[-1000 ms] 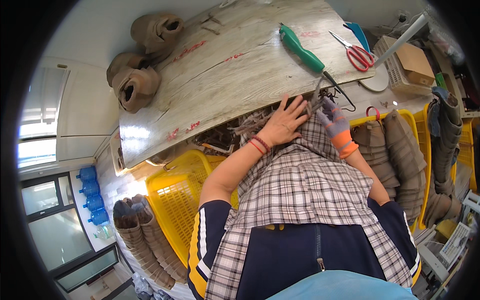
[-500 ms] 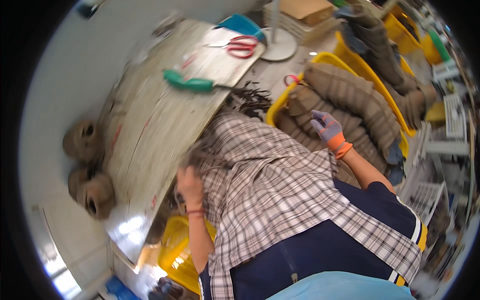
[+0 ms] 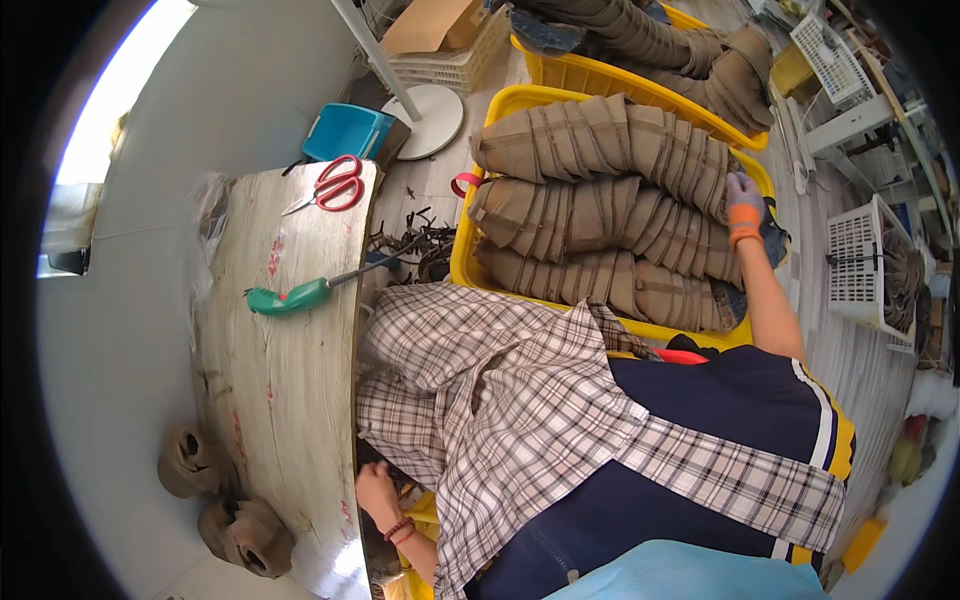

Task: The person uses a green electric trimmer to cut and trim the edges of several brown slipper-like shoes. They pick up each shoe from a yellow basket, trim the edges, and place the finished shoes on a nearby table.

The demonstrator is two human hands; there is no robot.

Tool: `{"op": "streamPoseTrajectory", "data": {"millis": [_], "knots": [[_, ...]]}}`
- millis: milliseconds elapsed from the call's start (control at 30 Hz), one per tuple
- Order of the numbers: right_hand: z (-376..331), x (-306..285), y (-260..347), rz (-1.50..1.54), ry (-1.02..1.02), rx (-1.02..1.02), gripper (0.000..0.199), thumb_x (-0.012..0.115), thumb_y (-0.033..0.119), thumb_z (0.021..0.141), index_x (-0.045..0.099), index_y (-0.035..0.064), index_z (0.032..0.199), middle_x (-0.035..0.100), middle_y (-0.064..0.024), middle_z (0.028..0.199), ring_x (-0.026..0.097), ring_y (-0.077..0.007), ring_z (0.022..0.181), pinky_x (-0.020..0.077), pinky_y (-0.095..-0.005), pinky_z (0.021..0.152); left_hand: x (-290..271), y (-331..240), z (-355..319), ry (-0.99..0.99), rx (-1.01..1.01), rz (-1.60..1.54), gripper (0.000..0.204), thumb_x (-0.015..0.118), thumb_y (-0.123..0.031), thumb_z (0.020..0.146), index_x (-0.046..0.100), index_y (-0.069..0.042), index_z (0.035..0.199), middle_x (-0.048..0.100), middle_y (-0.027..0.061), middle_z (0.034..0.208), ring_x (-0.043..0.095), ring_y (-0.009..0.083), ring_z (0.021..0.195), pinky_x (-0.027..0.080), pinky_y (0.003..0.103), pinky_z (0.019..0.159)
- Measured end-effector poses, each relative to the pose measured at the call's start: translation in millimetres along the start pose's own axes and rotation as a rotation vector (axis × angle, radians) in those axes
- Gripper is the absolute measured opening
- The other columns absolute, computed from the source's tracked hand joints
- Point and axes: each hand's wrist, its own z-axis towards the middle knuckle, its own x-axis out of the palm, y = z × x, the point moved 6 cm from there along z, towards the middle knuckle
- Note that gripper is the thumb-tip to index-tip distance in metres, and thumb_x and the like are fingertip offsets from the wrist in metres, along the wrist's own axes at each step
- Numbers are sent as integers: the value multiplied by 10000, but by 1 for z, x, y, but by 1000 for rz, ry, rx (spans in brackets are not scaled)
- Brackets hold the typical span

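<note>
My right hand (image 3: 743,198), in a grey glove with an orange cuff, is at the right end of the upper row of nested brown shoe uppers (image 3: 600,140). Its fingers are closed on the end upper. Three such rows lie side by side in a yellow crate (image 3: 462,262). My bare left hand (image 3: 378,495), with a red bead bracelet at the wrist, is low beside the table's right edge, near my checked apron (image 3: 520,370). Its fingers are curled; what they hold, if anything, is hidden.
The wooden table (image 3: 290,400) bears a green-handled tool (image 3: 290,298) and red-handled scissors (image 3: 340,185). Two brown uppers (image 3: 245,535) sit at its left edge. Beyond stand a blue bin (image 3: 347,132), a white round stand base (image 3: 432,122) and another yellow crate (image 3: 570,75).
My view has turned toward the right. My right hand has reached from above the crate to the far right end of the upper row. The left hand has dropped lower beside the table.
</note>
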Motion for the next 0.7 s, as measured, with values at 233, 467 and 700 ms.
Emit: {"op": "streamPoseTrajectory", "data": {"millis": [233, 467, 700], "knots": [[70, 68, -31, 692, 333, 818, 684, 453, 570, 883, 401, 90, 1367, 460, -118, 1363, 463, -238, 1202, 360, -371, 966, -99, -280, -15, 324, 662, -1377, 273, 483, -127, 945, 576, 62, 1118, 609, 150, 1096, 592, 225, 1012, 474, 339, 891], [119, 84, -76, 1135, 678, 465, 539, 451, 374, 920, 411, 56, 1354, 438, -113, 1369, 423, -237, 1232, 305, -351, 1046, -5, -457, 121, 715, 749, -1553, 479, 552, -198, 920, 425, 89, 1282, 487, 182, 1265, 487, 253, 1186, 387, 368, 1014], [1, 55, 27, 688, 686, 267, 322, 624, 187, 860, 634, -12, 1114, 625, -85, 1133, 576, -224, 1059, 430, -377, 984, 64, -531, 172, 776, 581, -1343, 403, 591, -274, 890, 543, 4, 1177, 602, 90, 1144, 553, 157, 1025, 409, 279, 827]]}}
